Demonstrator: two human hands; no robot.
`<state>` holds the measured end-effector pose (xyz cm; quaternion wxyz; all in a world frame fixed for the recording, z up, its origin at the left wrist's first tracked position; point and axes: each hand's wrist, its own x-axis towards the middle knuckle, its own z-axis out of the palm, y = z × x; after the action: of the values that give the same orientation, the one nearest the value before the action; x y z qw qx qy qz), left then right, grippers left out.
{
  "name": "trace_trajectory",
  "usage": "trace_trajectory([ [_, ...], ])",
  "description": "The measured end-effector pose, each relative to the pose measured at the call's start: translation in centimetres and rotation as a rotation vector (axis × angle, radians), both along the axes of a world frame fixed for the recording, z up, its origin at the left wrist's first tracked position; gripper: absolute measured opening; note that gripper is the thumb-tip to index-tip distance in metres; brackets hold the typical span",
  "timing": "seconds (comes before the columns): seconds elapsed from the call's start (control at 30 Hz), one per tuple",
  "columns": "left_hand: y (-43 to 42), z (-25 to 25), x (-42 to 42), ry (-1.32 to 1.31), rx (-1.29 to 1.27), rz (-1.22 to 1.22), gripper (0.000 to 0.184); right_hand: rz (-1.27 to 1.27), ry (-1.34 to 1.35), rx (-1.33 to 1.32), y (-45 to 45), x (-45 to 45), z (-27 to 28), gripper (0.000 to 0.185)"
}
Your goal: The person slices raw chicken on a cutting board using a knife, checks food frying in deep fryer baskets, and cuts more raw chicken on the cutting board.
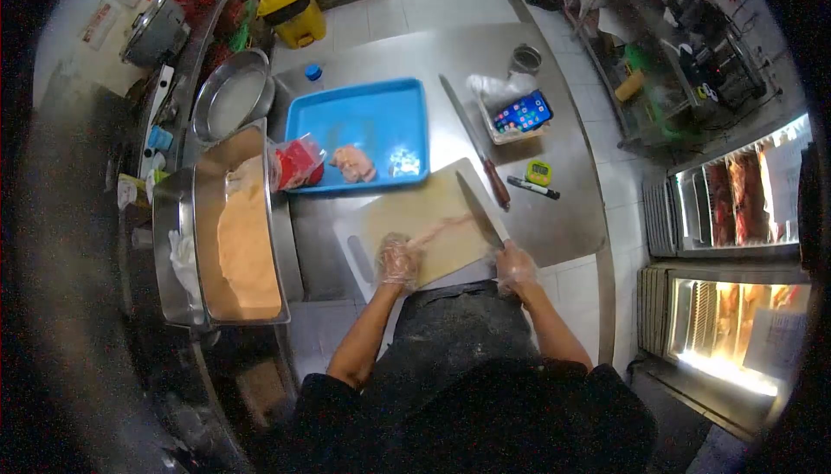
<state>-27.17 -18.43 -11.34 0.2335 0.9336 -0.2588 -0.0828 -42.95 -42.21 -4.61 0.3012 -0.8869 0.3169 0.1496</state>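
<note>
My left hand (399, 259), in a clear plastic glove, is at the left end of a thin strip of raw meat (443, 230), its fingers bunched on it. The strip lies slantwise across a pale cutting board (381, 214). My right hand (516, 266), gloved too, is closed round the handle of a kitchen knife (481, 208). Its blade points away from me over the board's right part, beside the strip's right end. Beyond the board, a lump of raw meat (353, 164) sits in a blue tray (346, 110), near a red plastic packet (300, 162).
A long knife (476, 141) lies right of the tray. A phone (524, 112) rests on a container, near a green timer (538, 171) and a marker (533, 187). To the left stand a steel pan of orange powder (247, 240) and a round metal bowl (234, 97).
</note>
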Motion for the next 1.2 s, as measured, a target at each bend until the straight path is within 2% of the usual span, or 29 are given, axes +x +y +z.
trace_trajectory([
  [0.07,0.6,0.4,0.1,-0.034,0.057,-0.05,0.029,0.045,-0.023,-0.021,0.3,0.1,0.3,0.038],
  [0.17,-0.4,1.9,-0.1,-0.007,-0.026,-0.068,0.029,0.218,-0.027,0.007,1.1,0.1,0.6,0.026],
  [0.27,0.6,0.3,0.0,-0.127,-0.175,-0.063,0.028,0.184,-0.018,-0.065,0.9,-0.6,0.3,0.025],
  [0.37,1.2,4.0,0.8,-0.062,0.043,-0.115,0.025,0.169,-0.148,-0.164,-1.6,-4.7,-6.7,0.029],
  [0.47,-0.9,2.5,0.9,-0.242,-0.018,-0.071,0.03,0.335,-0.192,-0.304,-1.3,-5.5,-4.2,0.03],
  [0.53,-4.3,4.5,1.4,-0.102,0.048,-0.148,0.02,0.301,-0.101,-0.179,-0.5,-3.0,-0.9,0.024],
  [0.57,-5.5,5.5,1.3,-0.035,0.08,-0.186,0.022,0.283,-0.06,-0.118,0.3,-1.9,0.0,0.022],
  [0.67,-7.5,1.4,1.0,-0.255,-0.038,-0.255,0.022,0.268,-0.671,-0.297,1.6,-0.7,-3.6,0.021],
  [0.73,-7.6,-0.1,0.9,0.0,-0.13,-0.198,0.02,0.193,-0.359,-0.245,2.2,1.6,-2.9,0.019],
  [0.77,-7.0,-1.1,0.7,0.013,-0.124,-0.197,0.02,0.159,-0.202,-0.21,2.6,2.4,-2.4,0.018],
  [0.8,-6.5,-2.1,0.5,0.027,-0.119,-0.196,0.02,0.242,-0.327,-0.316,2.4,1.3,-3.6,0.017],
  [0.87,-5.8,-7.0,0.9,-0.19,-0.025,-0.26,0.022,0.411,-0.59,-0.533,0.9,-2.6,-6.7,0.015],
  [0.93,-5.4,-15.7,0.3,-0.274,-0.022,-0.127,0.024,0.32,-0.286,-0.247,-0.5,-6.8,-5.6,0.017],
  [0.97,-5.6,-15.7,-0.1,-0.223,-0.019,-0.091,0.024,0.321,-0.279,-0.222,-0.8,-8.7,-4.9,0.017],
  [1.0,-5.8,-15.5,-0.6,-0.173,-0.016,-0.054,0.025,0.327,-0.276,-0.198,-1.2,-9.9,-3.8,0.017],
  [1.03,-5.8,-9.7,-0.6,-0.039,-0.012,-0.057,0.025,0.331,-0.276,-0.169,-1.3,-10.3,-2.5,0.017],
  [1.1,-5.2,-2.8,-0.3,0.005,-0.007,-0.127,0.025,0.368,-0.116,-0.124,-1.0,-7.1,0.1,0.025],
  [1.13,-5.2,-1.3,0.1,-0.086,-0.01,-0.189,0.026,0.378,-0.04,-0.107,-0.7,-5.0,0.7,0.03],
  [1.17,-5.2,0.0,0.2,-0.174,-0.012,-0.255,0.026,0.395,-0.169,-0.177,0.1,-3.6,0.1,0.031],
  [1.2,-5.3,1.4,0.4,-0.069,0.027,-0.215,0.027,0.407,-0.352,-0.181,0.6,-2.2,-1.8,0.031],
])
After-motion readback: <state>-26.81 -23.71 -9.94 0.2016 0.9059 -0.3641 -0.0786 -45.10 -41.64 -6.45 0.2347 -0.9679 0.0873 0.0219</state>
